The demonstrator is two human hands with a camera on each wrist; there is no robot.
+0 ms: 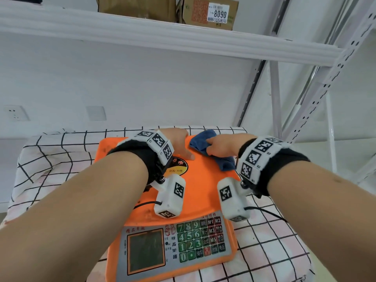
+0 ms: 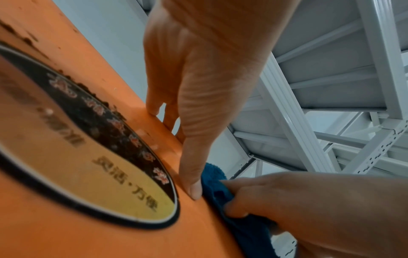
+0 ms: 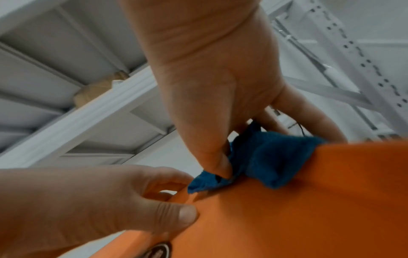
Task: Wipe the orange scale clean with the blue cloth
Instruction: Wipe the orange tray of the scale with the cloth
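The orange scale (image 1: pixel 200 186) lies on a checked cloth, its keypad and display panel (image 1: pixel 175 247) nearest me. My left hand (image 1: pixel 180 142) holds the platform's far edge, thumb on top beside the round label (image 2: pixel 92 162), fingers curled over the rim (image 3: pixel 167 186). My right hand (image 1: pixel 221 146) grips the bunched blue cloth (image 1: pixel 200 142) against the platform's far right part; its thumb pins the cloth (image 3: pixel 269 162) down. In the left wrist view the cloth (image 2: pixel 213 176) touches my left thumb. Dark specks (image 2: pixel 24 40) mark the orange surface.
A white-and-black checked tablecloth (image 1: pixel 50 159) covers the table. Above it runs a white metal shelf (image 1: pixel 162 37) carrying cardboard boxes (image 1: pixel 209 13). Perforated shelf uprights (image 1: pixel 325 88) stand to the right. A wall socket (image 1: pixel 15 112) sits at the left.
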